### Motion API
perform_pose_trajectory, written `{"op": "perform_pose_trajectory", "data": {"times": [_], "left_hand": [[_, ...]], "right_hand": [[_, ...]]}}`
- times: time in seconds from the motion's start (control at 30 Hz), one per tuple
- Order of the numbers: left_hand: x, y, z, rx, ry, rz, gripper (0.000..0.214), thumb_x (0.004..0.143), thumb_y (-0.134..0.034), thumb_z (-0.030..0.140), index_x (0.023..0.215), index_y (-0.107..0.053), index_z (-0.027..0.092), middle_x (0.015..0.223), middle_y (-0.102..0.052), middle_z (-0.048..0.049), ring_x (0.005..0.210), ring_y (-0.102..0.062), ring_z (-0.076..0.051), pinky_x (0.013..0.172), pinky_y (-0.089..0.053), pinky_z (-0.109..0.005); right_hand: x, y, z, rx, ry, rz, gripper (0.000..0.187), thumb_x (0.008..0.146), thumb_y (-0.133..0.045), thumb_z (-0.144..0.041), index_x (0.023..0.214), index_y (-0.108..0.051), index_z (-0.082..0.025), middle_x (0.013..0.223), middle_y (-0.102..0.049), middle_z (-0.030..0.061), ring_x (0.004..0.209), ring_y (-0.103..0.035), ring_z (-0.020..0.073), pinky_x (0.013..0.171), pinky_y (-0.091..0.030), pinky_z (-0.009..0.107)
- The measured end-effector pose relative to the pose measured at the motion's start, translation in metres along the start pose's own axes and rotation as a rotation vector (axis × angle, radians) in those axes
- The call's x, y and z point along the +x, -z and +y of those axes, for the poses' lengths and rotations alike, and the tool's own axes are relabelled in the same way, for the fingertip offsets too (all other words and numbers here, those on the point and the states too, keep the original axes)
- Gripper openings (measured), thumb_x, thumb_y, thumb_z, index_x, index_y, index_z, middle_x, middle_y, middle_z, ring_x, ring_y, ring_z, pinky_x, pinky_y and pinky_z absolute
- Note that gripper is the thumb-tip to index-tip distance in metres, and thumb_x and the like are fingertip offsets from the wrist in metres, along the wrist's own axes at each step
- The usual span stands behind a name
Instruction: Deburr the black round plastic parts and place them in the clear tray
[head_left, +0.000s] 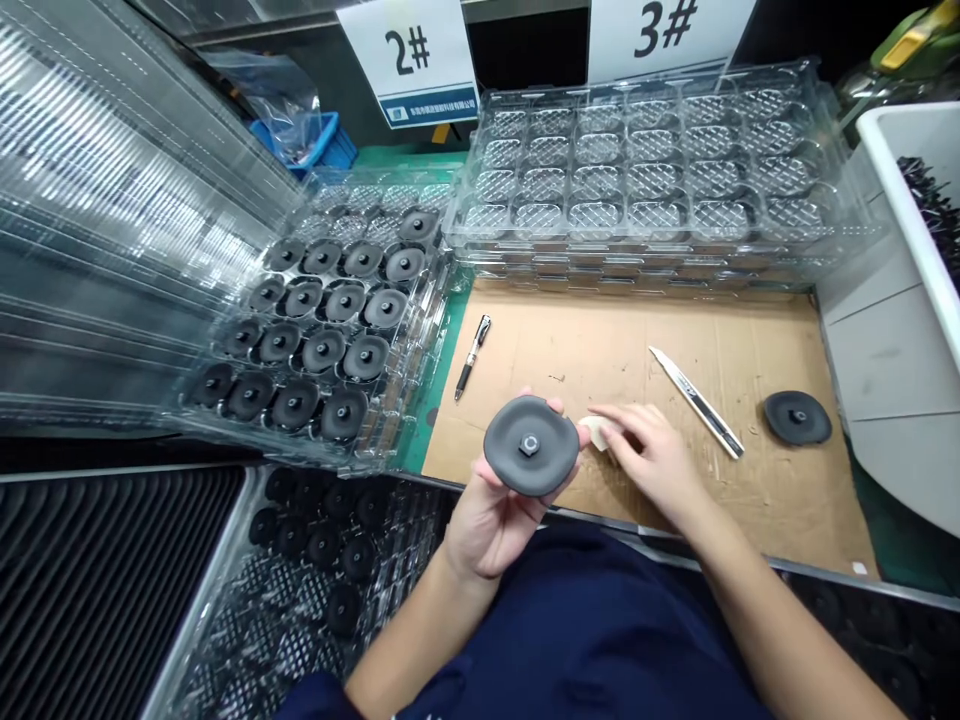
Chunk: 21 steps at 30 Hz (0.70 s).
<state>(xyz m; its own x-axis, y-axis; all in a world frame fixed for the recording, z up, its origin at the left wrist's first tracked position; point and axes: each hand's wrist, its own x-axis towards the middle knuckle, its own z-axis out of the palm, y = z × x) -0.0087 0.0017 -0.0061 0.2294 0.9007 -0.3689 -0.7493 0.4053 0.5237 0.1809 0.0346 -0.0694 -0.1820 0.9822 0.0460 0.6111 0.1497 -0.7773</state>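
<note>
With the tray (315,330) only part filled, the left hand (487,515) clasped a black disc (531,445) over the cardboard's (600,350) near edge, the right hand (652,455) pinching a pale pad (598,430).

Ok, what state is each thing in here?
Disc: held up in left hand, nut side showing.
Right hand: fingers on small pale piece, grip unclear.
Pen: lying on cardboard, untouched.
Knife: lying on cardboard, untouched.
Second disc: lying flat on cardboard.
Left tray: partly filled with discs.
Back tray stack: top tray empty.
</note>
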Motion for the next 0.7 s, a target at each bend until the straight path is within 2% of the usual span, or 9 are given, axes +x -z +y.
{"op": "perform_pose_trajectory", "data": {"times": [0.1,0.2,0.3,0.33,0.4,0.47,0.53,0.63,0.7], "left_hand": [[0.0,-0.003,0.0,-0.051,0.024,-0.082,0.052,0.07,-0.064,0.055,0.118,-0.056,0.036,0.127,-0.055,0.0019,0.107,-0.06,-0.022,0.093,-0.048,-0.033],[0.001,-0.008,0.0,-0.059,0.045,-0.126,0.052,0.072,-0.057,0.061,0.118,-0.057,0.036,0.125,-0.057,0.0009,0.105,-0.061,-0.024,0.094,-0.048,-0.04],[0.001,-0.011,-0.002,0.035,0.013,-0.09,0.052,0.079,-0.045,0.063,0.122,-0.054,0.035,0.127,-0.055,-0.0027,0.101,-0.062,-0.026,0.092,-0.047,-0.046],[0.001,-0.012,-0.002,0.122,-0.044,-0.075,0.051,0.081,-0.045,0.061,0.124,-0.052,0.035,0.128,-0.054,-0.0042,0.1,-0.063,-0.026,0.092,-0.047,-0.047],[0.001,-0.009,-0.003,0.406,-0.261,-0.074,0.052,0.08,-0.06,0.047,0.129,-0.047,0.035,0.127,-0.054,-0.0059,0.102,-0.061,-0.026,0.095,-0.043,-0.046],[0.003,-0.005,-0.003,0.772,-0.524,-0.12,0.074,0.069,-0.075,0.023,0.132,-0.04,0.037,0.125,-0.056,-0.0058,0.108,-0.057,-0.026,0.098,-0.039,-0.044],[0.005,0.001,-0.001,1.083,-0.697,-0.199,0.099,0.06,-0.078,0.006,0.137,-0.027,0.04,0.124,-0.056,-0.0064,0.112,-0.053,-0.026,0.098,-0.037,-0.043],[0.007,0.006,0.001,1.323,-0.742,-0.288,0.114,0.061,-0.077,0.005,0.142,-0.005,0.041,0.125,-0.054,-0.01,0.11,-0.053,-0.026,0.093,-0.039,-0.044],[0.008,0.006,0.002,1.367,-0.709,-0.303,0.115,0.063,-0.077,0.007,0.142,-0.001,0.039,0.125,-0.053,-0.0113,0.111,-0.053,-0.026,0.093,-0.039,-0.043]], "right_hand": [[0.001,-0.011,0.008,-0.083,0.0,0.071,0.044,0.084,-0.052,-0.028,0.127,-0.052,-0.021,0.12,-0.054,0.0127,0.112,-0.045,0.0296,0.097,-0.035,0.051],[0.002,-0.007,0.004,-0.03,0.005,0.15,0.045,0.085,-0.049,-0.025,0.13,-0.047,-0.023,0.121,-0.052,0.0108,0.113,-0.046,0.026,0.098,-0.037,0.048],[0.001,0.0,-0.002,0.119,-0.007,0.128,0.037,0.086,-0.047,-0.024,0.123,-0.052,-0.024,0.114,-0.055,0.0085,0.103,-0.053,0.022,0.092,-0.043,0.043],[0.001,0.001,-0.003,0.16,-0.02,0.111,0.034,0.086,-0.047,-0.024,0.119,-0.055,-0.024,0.112,-0.056,0.0083,0.101,-0.054,0.0213,0.09,-0.045,0.042],[-0.001,0.001,-0.003,0.21,-0.044,0.086,0.029,0.087,-0.047,-0.025,0.114,-0.058,-0.022,0.108,-0.058,0.0083,0.099,-0.055,0.0208,0.087,-0.047,0.041],[-0.003,-0.001,-0.002,0.225,-0.057,0.07,0.027,0.087,-0.047,-0.025,0.111,-0.06,-0.022,0.106,-0.059,0.0084,0.097,-0.056,0.0204,0.085,-0.048,0.04],[-0.005,-0.001,-0.002,0.233,-0.062,0.058,0.026,0.087,-0.047,-0.025,0.109,-0.061,-0.021,0.105,-0.06,0.0084,0.095,-0.056,0.0197,0.084,-0.049,0.039],[-0.007,0.004,-0.007,0.242,-0.072,0.061,0.025,0.087,-0.049,-0.025,0.108,-0.062,-0.021,0.102,-0.061,0.0076,0.09,-0.057,0.0185,0.081,-0.049,0.038],[-0.008,0.011,-0.013,0.269,-0.1,0.096,0.024,0.087,-0.051,-0.026,0.108,-0.062,-0.022,0.097,-0.062,0.0057,0.085,-0.056,0.0172,0.081,-0.047,0.037]]}}
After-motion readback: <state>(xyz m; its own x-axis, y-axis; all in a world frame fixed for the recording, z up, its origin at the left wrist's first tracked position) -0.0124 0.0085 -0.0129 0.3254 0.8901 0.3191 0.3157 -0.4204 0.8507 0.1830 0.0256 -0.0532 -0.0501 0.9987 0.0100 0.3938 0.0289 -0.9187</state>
